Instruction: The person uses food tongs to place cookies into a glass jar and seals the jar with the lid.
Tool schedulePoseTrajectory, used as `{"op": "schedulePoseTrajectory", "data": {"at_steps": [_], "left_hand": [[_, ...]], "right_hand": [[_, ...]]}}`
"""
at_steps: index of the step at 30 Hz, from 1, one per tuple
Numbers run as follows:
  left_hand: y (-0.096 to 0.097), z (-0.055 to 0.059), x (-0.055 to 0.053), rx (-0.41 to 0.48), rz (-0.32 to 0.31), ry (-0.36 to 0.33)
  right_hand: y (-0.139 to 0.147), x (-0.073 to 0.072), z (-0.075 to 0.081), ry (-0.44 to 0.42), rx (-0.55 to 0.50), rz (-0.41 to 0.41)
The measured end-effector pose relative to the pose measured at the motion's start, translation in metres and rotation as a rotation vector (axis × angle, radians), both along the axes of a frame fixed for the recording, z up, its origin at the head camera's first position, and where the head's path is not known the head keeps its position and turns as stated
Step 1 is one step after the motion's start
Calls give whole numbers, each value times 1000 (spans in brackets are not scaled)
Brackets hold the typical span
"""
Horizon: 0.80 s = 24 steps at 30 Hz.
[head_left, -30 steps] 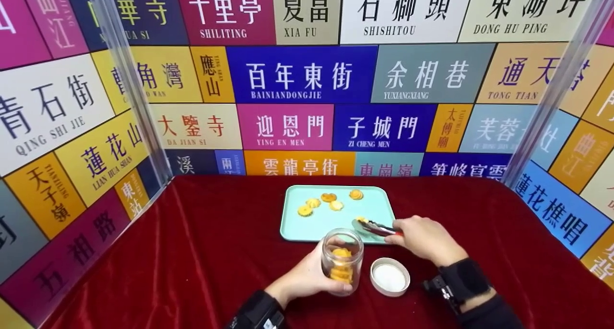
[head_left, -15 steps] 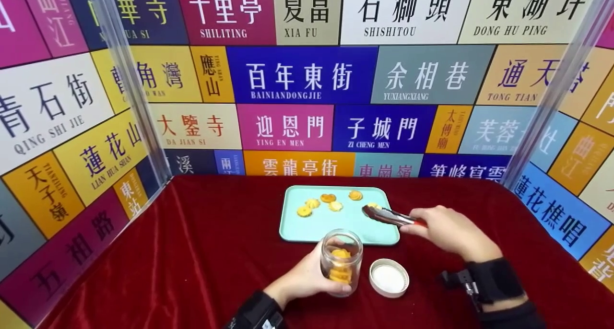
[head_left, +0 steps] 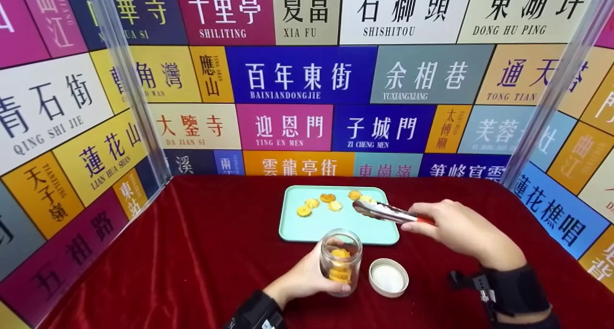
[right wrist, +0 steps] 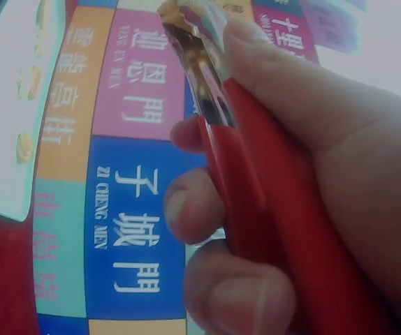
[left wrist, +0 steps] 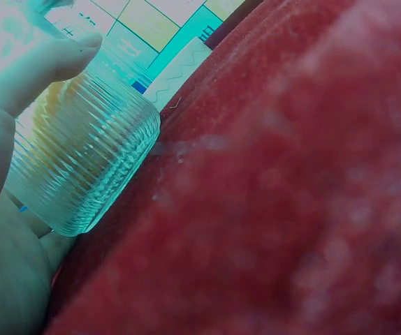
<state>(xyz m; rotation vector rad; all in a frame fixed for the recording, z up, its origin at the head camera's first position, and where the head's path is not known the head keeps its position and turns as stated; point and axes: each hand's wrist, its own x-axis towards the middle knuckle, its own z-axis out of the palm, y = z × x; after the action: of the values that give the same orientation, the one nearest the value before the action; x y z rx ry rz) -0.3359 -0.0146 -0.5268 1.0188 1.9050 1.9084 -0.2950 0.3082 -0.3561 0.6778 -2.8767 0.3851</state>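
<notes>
My left hand (head_left: 304,277) grips a clear glass jar (head_left: 354,271) from its left side, thumb in front. Yellow cookies (head_left: 340,266) are stacked inside it, and the left wrist view shows the jar's ribbed wall (left wrist: 110,139). With my right hand (head_left: 448,223) I hold metal tongs (head_left: 383,213) by their red handles (right wrist: 284,209). Their tips are over the right part of the mint-green tray (head_left: 326,230). A pale cookie (head_left: 367,199) shows just behind the tips; whether they hold it, I cannot tell. Several more cookies (head_left: 334,205) lie on the tray.
A round white lid (head_left: 388,277) lies just right of the jar, inner side up. Dark red cloth (head_left: 216,252) covers the table. Behind stand walls of coloured sign panels (head_left: 302,75), with clear corner posts (head_left: 542,94) at either side.
My right hand and the tongs have moved right and back, away from the tray's front edge. The pale cookie near the tips now appears farther back. My left hand and the jar stay put.
</notes>
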Motion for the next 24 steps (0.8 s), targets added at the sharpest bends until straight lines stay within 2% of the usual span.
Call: {"op": "schedulePoseTrajectory", "data": {"at_steps": [13,24], "left_hand": [[-1,2,1,-18,16,25],[-2,2,0,-44,13,-21]], "right_hand": [[-21,15,6,40,-7,139],[-31,12,-1,-19,-11,220]]}}
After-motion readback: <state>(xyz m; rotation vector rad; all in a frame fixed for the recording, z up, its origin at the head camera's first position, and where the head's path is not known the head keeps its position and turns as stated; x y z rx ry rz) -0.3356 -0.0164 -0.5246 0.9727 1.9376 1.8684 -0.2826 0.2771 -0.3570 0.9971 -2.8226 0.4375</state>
